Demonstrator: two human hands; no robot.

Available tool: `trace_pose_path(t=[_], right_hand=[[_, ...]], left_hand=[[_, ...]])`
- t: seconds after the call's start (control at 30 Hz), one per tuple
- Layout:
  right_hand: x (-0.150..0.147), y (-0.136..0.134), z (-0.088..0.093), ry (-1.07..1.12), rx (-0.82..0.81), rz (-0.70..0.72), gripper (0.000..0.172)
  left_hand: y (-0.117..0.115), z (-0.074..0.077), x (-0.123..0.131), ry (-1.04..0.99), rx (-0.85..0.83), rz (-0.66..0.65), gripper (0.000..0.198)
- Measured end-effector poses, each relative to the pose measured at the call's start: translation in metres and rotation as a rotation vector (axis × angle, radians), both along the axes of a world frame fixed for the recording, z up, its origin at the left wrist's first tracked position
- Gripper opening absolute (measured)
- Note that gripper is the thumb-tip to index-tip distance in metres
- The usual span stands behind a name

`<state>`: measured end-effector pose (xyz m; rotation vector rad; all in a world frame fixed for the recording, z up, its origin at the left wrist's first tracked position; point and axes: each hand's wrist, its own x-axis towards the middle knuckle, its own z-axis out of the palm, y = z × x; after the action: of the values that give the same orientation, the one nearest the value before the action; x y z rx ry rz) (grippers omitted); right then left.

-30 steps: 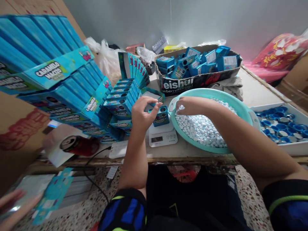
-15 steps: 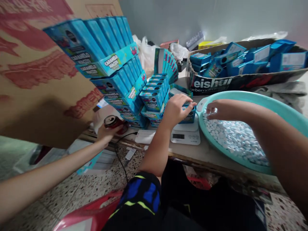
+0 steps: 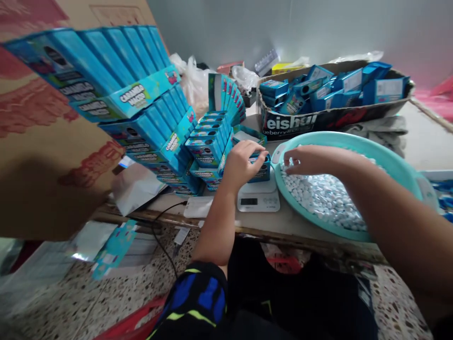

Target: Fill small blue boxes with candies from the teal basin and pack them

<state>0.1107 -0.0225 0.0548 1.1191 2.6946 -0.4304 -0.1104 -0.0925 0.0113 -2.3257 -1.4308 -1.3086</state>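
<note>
Left hand [image 3: 244, 163] and right hand [image 3: 307, 158] are being held near box [image 3: 261, 174] and candies [image 3: 325, 198] respectively, fingers curled, grips indiscernible, scale [image 3: 260, 203] ideally unpressed.

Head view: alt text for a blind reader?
A person's left hand is at a blue box on a white scale; the right hand is over small white pieces in a turquoise basin. Stacked boxes stand left, a carton of more boxes behind.

light: dim, diffuse. wall [image 3: 318, 28]: soft pale sheen. cardboard [image 3: 38, 203]: lower part shadowed. glossy sheet [image 3: 81, 256]: 1 small glare. edges: stretched; lower left blurred.
</note>
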Motion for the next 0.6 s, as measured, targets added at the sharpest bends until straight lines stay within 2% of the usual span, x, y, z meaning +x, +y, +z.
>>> trace_pose_path(t=[0.23,0.6], right_hand=[[0.003,-0.005,0.013,-0.009,-0.045,-0.005,0.034],[0.003,-0.015,0.025,-0.002,-0.100,0.034,0.030]], left_hand=[[-0.001,0.007,-0.002,-0.083,0.044,0.023,0.010],[0.000,0.004,0.001,-0.162,0.033,0.056,0.009]])
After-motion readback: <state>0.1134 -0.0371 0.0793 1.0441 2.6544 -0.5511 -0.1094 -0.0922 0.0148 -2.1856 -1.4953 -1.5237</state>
